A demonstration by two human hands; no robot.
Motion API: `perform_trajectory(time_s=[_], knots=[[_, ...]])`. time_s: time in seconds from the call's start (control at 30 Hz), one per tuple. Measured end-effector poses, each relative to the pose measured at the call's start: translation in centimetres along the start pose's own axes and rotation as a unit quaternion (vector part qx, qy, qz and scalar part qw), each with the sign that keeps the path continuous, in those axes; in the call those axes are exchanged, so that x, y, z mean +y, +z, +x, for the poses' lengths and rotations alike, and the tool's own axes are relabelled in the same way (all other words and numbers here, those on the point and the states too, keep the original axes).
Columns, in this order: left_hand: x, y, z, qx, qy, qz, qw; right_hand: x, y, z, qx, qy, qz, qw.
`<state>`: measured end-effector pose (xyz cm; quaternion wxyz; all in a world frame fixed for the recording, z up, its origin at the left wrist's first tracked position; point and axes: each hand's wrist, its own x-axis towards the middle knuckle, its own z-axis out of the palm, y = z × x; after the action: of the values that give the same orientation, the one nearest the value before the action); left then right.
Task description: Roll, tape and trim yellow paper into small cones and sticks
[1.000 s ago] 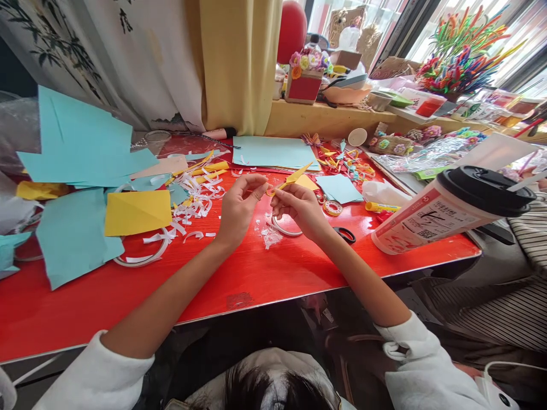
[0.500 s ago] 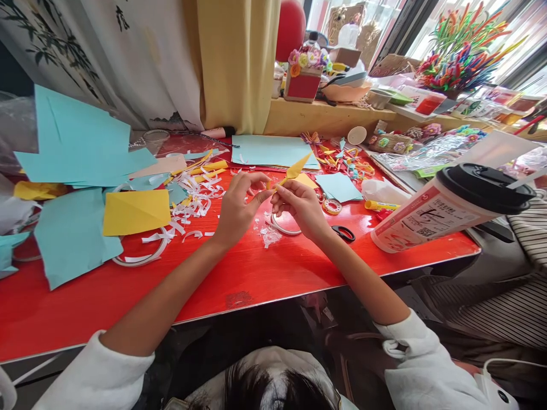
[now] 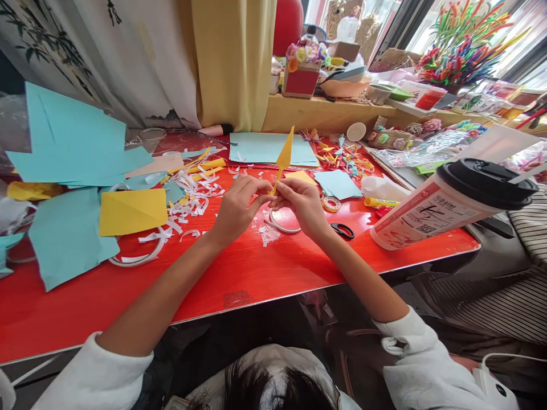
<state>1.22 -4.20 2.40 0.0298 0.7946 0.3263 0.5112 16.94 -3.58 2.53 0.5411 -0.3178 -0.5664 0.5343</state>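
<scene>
A yellow folded paper piece (image 3: 285,152), pointed like a leaf with a thin stem, stands nearly upright above the red table. My left hand (image 3: 240,206) pinches the lower end of its stem between thumb and forefinger. Right beside it, my right hand (image 3: 299,200) is also closed on the stem, fingertips almost touching those of the left. Below the hands lie a roll of clear tape (image 3: 285,229) and some crumpled clear film (image 3: 269,233). Black-handled scissors (image 3: 343,230) rest near my right wrist, their blades hidden.
Blue paper sheets (image 3: 72,239), a yellow sheet (image 3: 133,213) and white paper shreds (image 3: 199,196) cover the left side. At right stands a large drink cup (image 3: 427,210) with a black lid. Paper scraps (image 3: 348,160) lie at the back, before a crowded windowsill (image 3: 294,113).
The yellow paper piece has turned from leaning right to pointing nearly straight up. Both hands stay closed on its stem in about the same place.
</scene>
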Motion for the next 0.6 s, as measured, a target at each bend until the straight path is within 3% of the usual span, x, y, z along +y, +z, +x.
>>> perform_trajectory(time_s=[0.23,0.6], knots=[[-0.17,0.02,0.06,-0.005,0.009,0.012,1.000,-0.40,-0.01,-0.16,-0.002,-0.007,-0.045,0.999],[-0.33,-0.02,0.02,-0.024,-0.026,-0.009,0.999,-0.66,-0.30,-0.12,-0.036,0.000,-0.059,0.998]])
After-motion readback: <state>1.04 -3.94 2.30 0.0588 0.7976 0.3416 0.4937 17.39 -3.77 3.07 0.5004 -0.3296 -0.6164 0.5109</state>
